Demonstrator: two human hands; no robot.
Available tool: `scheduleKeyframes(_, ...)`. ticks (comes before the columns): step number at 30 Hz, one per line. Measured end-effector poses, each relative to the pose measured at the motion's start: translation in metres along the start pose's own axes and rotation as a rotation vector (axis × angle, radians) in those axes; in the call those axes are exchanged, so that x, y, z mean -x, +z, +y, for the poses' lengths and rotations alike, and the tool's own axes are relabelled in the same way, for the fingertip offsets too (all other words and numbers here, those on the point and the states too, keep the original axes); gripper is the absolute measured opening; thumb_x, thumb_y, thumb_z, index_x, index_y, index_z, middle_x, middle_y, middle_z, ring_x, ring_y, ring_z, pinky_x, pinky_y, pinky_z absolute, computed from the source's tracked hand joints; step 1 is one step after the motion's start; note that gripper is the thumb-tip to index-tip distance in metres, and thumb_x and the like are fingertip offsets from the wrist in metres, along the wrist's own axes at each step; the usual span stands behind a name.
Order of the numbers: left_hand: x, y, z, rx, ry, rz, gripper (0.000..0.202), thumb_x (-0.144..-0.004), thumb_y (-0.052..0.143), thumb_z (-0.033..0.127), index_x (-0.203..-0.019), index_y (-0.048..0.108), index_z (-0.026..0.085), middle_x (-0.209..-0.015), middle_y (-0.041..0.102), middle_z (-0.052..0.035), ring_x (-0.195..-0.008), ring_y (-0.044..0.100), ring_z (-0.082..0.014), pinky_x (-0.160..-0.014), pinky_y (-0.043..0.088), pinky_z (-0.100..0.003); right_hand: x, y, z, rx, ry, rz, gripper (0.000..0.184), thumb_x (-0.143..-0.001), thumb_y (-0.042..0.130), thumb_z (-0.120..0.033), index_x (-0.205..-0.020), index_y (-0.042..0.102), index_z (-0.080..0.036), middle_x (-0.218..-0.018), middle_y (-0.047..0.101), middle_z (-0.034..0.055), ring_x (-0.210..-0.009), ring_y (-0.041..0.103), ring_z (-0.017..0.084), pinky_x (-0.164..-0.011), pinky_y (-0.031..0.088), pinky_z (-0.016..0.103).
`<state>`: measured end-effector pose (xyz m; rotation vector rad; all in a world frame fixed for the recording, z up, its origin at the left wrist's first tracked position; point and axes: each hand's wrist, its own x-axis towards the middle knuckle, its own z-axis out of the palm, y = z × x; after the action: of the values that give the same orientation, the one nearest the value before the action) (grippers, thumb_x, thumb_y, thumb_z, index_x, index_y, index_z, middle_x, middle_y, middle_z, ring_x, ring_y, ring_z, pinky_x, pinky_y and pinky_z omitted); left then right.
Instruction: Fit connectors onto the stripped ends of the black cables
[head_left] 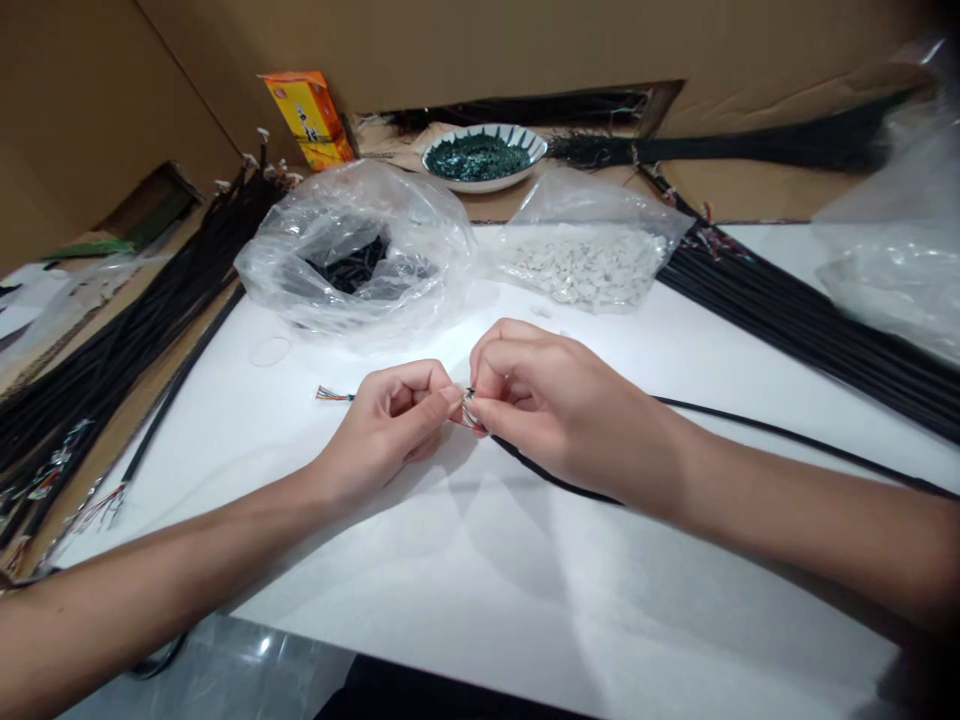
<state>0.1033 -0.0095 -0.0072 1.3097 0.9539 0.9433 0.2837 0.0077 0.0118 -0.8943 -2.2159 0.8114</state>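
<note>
Thin coloured wires (468, 408) come out of the end of a black cable (551, 478) at the middle of the white table. My left hand (405, 415) pinches the wires between thumb and forefinger. Close against it, my right hand (529, 400) is closed at the same spot, thumb and forefinger on the wires where they meet the cable. Whether a small connector sits between the fingertips is hidden. To the left of my left hand, another stripped cable end (334, 396) with orange and white wires sticks out.
Behind my hands lie a clear bag of black pieces (356, 262) and a bag of small white connectors (589, 262). Black cable bundles flank them at left (161, 290) and right (810, 320). A bowl of dark green material (484, 185) and an orange-yellow box (309, 118) stand by the cardboard.
</note>
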Motion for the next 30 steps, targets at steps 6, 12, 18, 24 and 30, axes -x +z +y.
scheduleKeyframes(6,0.0,-0.001,-0.001,0.01,0.026,-0.043,0.028,-0.084,0.06,0.031,-0.067,0.051,0.012,-0.043,0.032,0.007,-0.039,0.026,-0.0012,-0.038,0.016,-0.016,-0.001,0.003,0.004,-0.035,0.019,0.036,0.017,-0.079,0.055,-0.009,-0.064,0.051,-0.015,-0.081,0.051,0.0023,-0.07,0.049,0.011,-0.058,0.039,0.025)
scheduleKeyframes(12,-0.002,-0.002,-0.004,0.056,0.079,0.0,0.024,-0.086,0.059,0.031,-0.071,0.053,0.013,-0.044,0.034,0.0073,-0.038,0.029,-0.0011,-0.038,0.021,-0.015,-0.001,0.004,0.011,-0.146,0.085,0.057,0.017,-0.085,0.058,-0.025,-0.07,0.057,-0.017,-0.087,0.056,0.0013,-0.072,0.055,0.011,-0.061,0.042,0.024)
scheduleKeyframes(18,-0.002,-0.003,-0.005,0.073,0.082,0.018,0.026,-0.086,0.059,0.034,-0.072,0.052,0.013,-0.042,0.031,0.0084,-0.036,0.026,-0.0005,-0.036,0.016,-0.015,0.003,0.007,0.012,-0.204,0.212,-0.026,0.021,-0.09,0.052,-0.039,-0.084,0.057,-0.02,-0.068,0.06,-0.0011,-0.062,0.058,0.012,-0.051,0.039,0.023)
scheduleKeyframes(24,0.002,-0.001,-0.006,0.035,0.118,0.04,0.024,-0.085,0.06,0.032,-0.073,0.053,0.012,-0.045,0.034,0.0084,-0.037,0.029,0.0009,-0.037,0.022,-0.013,0.005,0.015,0.01,0.037,-0.085,0.185,0.011,-0.088,0.054,-0.016,-0.077,0.057,-0.015,-0.073,0.057,0.0005,-0.067,0.052,0.009,-0.059,0.04,0.023)
scheduleKeyframes(30,0.004,-0.001,-0.007,-0.043,0.179,0.058,0.025,-0.085,0.06,0.031,-0.072,0.052,0.011,-0.045,0.033,0.0091,-0.037,0.029,0.0018,-0.039,0.022,-0.013,0.006,0.017,0.007,0.04,-0.142,0.206,0.012,-0.087,0.055,-0.013,-0.075,0.057,-0.013,-0.07,0.053,0.0006,-0.064,0.048,0.008,-0.056,0.038,0.022)
